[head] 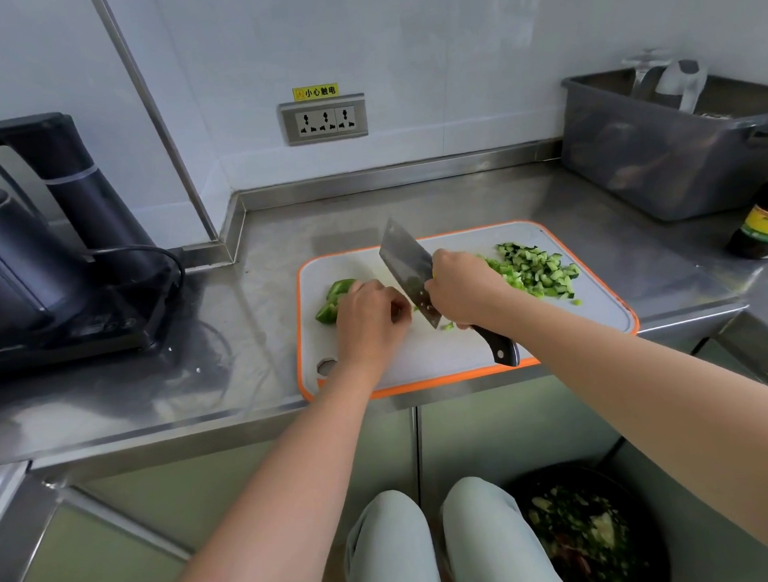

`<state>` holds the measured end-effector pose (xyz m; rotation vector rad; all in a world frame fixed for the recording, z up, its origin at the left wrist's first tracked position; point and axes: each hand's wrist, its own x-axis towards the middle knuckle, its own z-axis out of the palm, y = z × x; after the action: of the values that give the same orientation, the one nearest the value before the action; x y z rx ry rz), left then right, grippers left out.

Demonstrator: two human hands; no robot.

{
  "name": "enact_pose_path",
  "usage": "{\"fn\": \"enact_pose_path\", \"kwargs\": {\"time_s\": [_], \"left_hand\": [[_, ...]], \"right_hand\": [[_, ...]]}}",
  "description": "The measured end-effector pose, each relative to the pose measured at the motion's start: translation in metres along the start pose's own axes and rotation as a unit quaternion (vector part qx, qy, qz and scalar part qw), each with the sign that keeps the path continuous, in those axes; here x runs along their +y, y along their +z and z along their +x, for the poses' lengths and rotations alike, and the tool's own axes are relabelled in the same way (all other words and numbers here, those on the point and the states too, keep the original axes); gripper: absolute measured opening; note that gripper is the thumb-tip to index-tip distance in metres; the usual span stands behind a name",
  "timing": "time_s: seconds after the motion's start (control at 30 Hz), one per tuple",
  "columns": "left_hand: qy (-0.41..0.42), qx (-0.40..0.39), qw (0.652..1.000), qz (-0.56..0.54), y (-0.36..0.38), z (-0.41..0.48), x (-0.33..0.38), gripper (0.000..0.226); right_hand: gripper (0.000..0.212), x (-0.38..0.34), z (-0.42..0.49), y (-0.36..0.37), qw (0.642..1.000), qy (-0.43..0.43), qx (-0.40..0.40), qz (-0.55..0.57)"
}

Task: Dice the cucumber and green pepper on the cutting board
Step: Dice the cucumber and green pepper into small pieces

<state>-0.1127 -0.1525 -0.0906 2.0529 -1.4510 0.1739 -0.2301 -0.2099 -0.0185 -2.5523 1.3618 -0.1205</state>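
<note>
- Our left hand (368, 319) curls over the green pepper (334, 294) near the left edge of the cutting board (423, 356). Its fingers are bent and grasp the pieces. We judge that this pins them and tucks the fingertips away from the blade.
- Our right hand (461, 285) is clenched around the handle of the cleaver (405, 262), high up by the blade's heel. The blade is tilted, with its tip raised toward the far edge of the board. We read this as the lift between chops.
- The diced cucumber (537, 271) is heaped toward the far right corner of the board, well apart from the pepper. This probably keeps the middle free for cutting.
- A few loose green bits (448, 326) lie just beside the heel of the blade.
- The cucumber looks done, so we judge the pepper is the part left, and much of it is in large pieces.
- The board sits at the near edge of the counter (642, 236), close to us.
</note>
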Motion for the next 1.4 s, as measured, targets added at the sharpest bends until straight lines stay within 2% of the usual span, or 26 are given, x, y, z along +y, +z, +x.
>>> {"fn": "enact_pose_path", "kwargs": {"time_s": [0.1, 0.2, 0.27, 0.4, 0.53, 0.63, 0.73, 0.77, 0.83, 1.03, 1.17, 1.27, 1.4], "left_hand": [[0.009, -0.011, 1.0, 0.016, 0.0, 0.0, -0.002, 0.012], [0.009, -0.01, 1.0, 0.021, 0.001, 0.0, -0.002, 0.012], [0.011, -0.012, 1.0, 0.016, 0.001, 0.0, -0.003, 0.012], [0.001, -0.021, 0.999, -0.038, -0.001, -0.001, -0.006, 0.009], [-0.017, 0.041, 0.996, -0.075, -0.008, -0.003, -0.008, 0.018], [-0.025, 0.106, 0.992, -0.058, -0.019, -0.004, -0.008, 0.02], [-0.034, 0.127, 0.991, -0.039, -0.025, -0.006, -0.005, 0.016], [-0.035, 0.129, 0.99, -0.035, -0.026, -0.008, -0.005, 0.014], [-0.028, 0.124, 0.991, -0.031, -0.025, -0.014, -0.004, 0.013], [-0.026, 0.088, 0.995, -0.039, -0.021, -0.019, -0.001, 0.015], [-0.03, 0.054, 0.997, -0.037, -0.014, -0.017, 0.003, 0.013], [-0.027, 0.038, 0.999, -0.028, -0.01, -0.017, 0.004, 0.011], [-0.01, 0.026, 0.999, -0.03, -0.006, -0.019, 0.006, 0.01]], "right_hand": [[0.012, -0.004, -0.003, 0.008, 1.0, 0.011, -0.025, -0.003], [0.024, -0.006, -0.001, 0.013, 1.0, 0.02, -0.01, -0.001], [0.024, -0.005, 0.004, 0.016, 1.0, 0.027, -0.007, 0.012], [0.023, 0.01, 0.011, 0.016, 0.995, 0.042, 0.044, 0.073], [0.019, 0.022, 0.009, 0.004, 0.982, 0.059, 0.075, 0.163], [0.011, 0.01, 0.0, 0.002, 0.982, 0.027, 0.038, 0.183], [0.027, -0.005, -0.011, 0.017, 0.985, 0.01, -0.008, 0.17], [0.026, -0.005, -0.014, 0.022, 0.986, 0.015, -0.022, 0.166], [0.019, 0.004, -0.018, 0.022, 0.984, 0.041, -0.04, 0.166], [0.009, 0.057, -0.018, -0.005, 0.984, 0.128, -0.002, 0.123], [0.008, 0.048, -0.02, -0.002, 0.985, 0.091, 0.021, 0.147], [0.011, 0.029, -0.022, 0.009, 0.985, 0.037, -0.016, 0.165], [0.013, 0.042, -0.018, 0.011, 0.985, 0.074, -0.028, 0.151]]}}
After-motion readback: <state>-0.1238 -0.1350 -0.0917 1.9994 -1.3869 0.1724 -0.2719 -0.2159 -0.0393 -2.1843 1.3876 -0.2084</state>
